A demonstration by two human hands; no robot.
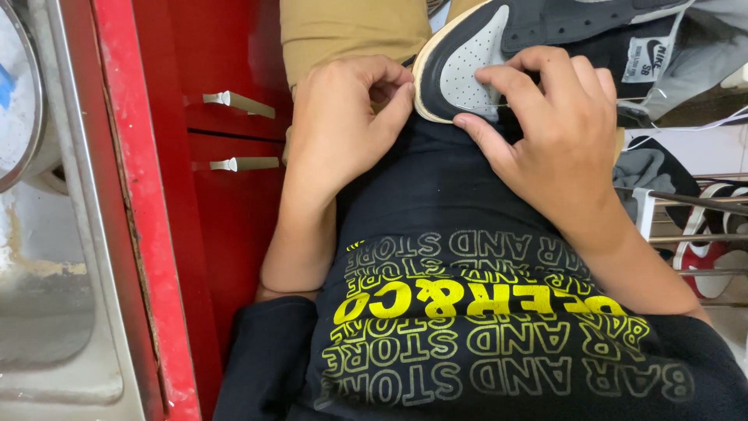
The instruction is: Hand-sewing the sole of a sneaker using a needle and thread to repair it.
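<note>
Red cabinet (234, 203) stands left of my lap. My left hand (347, 117) pinches the sneaker (475, 54) toe's edge; my right hand (561, 132) grips a thin needle (479, 107) against it.

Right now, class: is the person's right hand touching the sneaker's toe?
Touching. The head view shows the right hand with fingers lying on the perforated grey toe of the sneaker, thumb pressed under its white sole edge.
</note>
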